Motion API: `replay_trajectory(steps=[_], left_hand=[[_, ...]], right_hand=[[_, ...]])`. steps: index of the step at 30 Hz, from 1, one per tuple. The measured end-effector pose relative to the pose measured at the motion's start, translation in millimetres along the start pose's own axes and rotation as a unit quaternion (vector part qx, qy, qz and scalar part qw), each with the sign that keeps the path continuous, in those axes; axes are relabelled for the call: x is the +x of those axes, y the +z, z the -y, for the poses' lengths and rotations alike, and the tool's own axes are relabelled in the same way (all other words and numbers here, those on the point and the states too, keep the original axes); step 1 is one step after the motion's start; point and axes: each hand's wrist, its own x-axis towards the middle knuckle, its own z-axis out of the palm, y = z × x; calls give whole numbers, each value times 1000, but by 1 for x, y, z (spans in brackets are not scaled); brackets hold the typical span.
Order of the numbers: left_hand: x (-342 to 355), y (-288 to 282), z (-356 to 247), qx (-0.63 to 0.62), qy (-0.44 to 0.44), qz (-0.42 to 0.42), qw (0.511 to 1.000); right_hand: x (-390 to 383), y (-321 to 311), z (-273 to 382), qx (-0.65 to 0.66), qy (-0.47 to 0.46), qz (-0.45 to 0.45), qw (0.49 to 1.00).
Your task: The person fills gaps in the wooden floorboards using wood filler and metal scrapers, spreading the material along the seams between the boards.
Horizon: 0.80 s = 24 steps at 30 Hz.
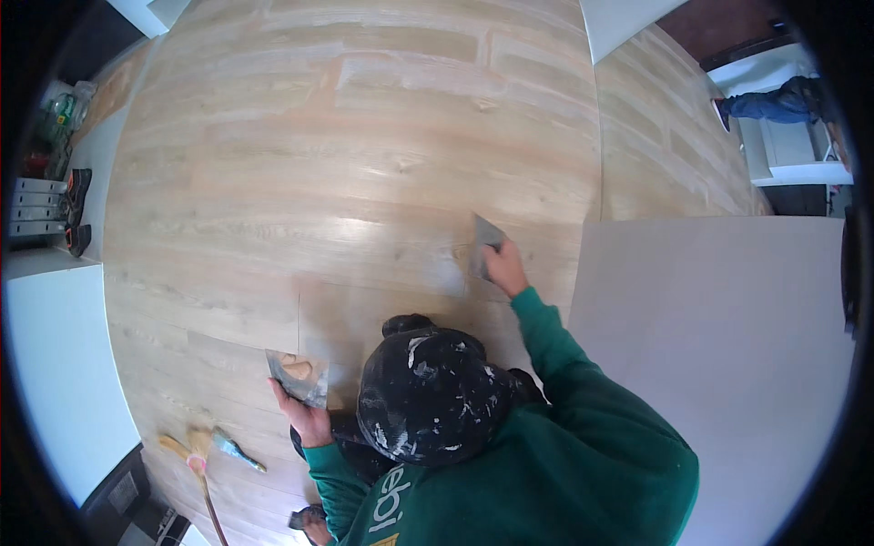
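- Wood-look floor (364, 136): pale planks across most of the view, smeared with lighter filler along the seams.
- White board (719, 364): lying flat on the floor at the right, just beside the outstretched arm.
- White panel (55, 364): at the left edge, bordering the planks.
- Green sweater (564, 455): at the lower middle, seen from above, sleeves reaching up toward both hands.
- Dark cap (428, 396): splashed with white flecks, between the two arms.
- Second person (774, 102): far off at the upper right, only a blue trouser leg and a shoe showing.
- Broom (196, 460): lying on the floor at the lower left, handle running toward the bottom edge.
- Brush (238, 450): just beside the broom head, on the planks.
- Left hand (305, 414): closed around the lower edge of a hawk (299, 373), a flat metal plate held tilted above the floor.
- Filler (298, 367): tan dollop sitting on the plate.
- Right hand (505, 268): stretched forward, fingers wrapped on a trowel (485, 238).
- Trowel blade: flat and grey, pressed against the planks near the white board's corner, well apart from the plate.
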Motion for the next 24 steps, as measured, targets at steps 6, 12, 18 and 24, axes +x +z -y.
replay_trajectory(steps=[6, 12, 18, 24], left_hand=[[13, -12, 3, -22, -44, 54, 997], [46, 117, -12, -77, -144, 188, 969], [9, 168, -51, -95, -169, 307, 932], [7, 145, -50, -27, -92, 282, 954]], right_hand=[[-25, -46, 31, 249, 128, -34, 959], [-31, 60, 200, 44, -421, 164, 891], [-57, 103, 265, 7, -678, 259, 688], [-4, 115, 250, -121, -680, 217, 689]])
